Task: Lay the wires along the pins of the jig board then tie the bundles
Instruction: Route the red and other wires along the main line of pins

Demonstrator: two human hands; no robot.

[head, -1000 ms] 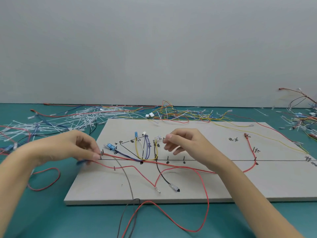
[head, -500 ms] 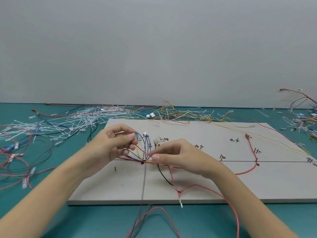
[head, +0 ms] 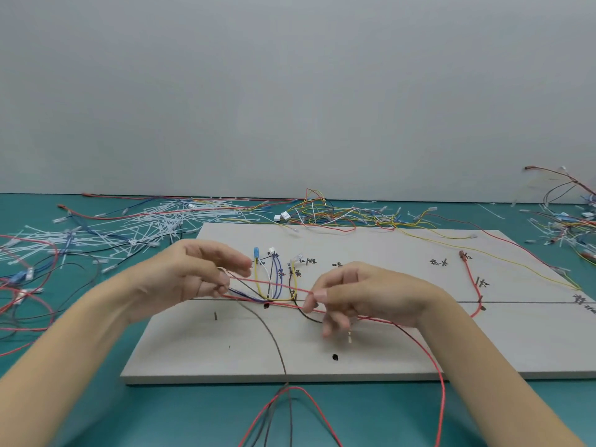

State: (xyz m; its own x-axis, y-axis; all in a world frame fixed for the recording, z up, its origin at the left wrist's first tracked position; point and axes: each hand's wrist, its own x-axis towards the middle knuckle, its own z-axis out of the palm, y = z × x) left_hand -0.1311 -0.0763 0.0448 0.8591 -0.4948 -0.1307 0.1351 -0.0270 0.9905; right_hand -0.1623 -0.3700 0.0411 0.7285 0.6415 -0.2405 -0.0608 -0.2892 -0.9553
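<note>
you hold the red wire point(head: 267, 283) stretched between your two hands, above the middle of the jig board point(head: 371, 337). your left hand point(head: 190, 279) pinches one end of this stretch with thumb and fingertips, and your right hand point(head: 348, 295) pinches the other end the same way; the view is a little blurred there, so i think it is only this one wire in each grip. the wire is thin, light and very soft, so it keeps no shape by itself and it sags where you let it loose, like the long loop hanging over the front edge of the board onto the surface point(head: 371, 414). take it close to the pin point(head: 215, 316) you want to pass, with a little tension. the short wires point(head: 274, 279) already laid can be pulled off easily, so do not drag across them.
</note>
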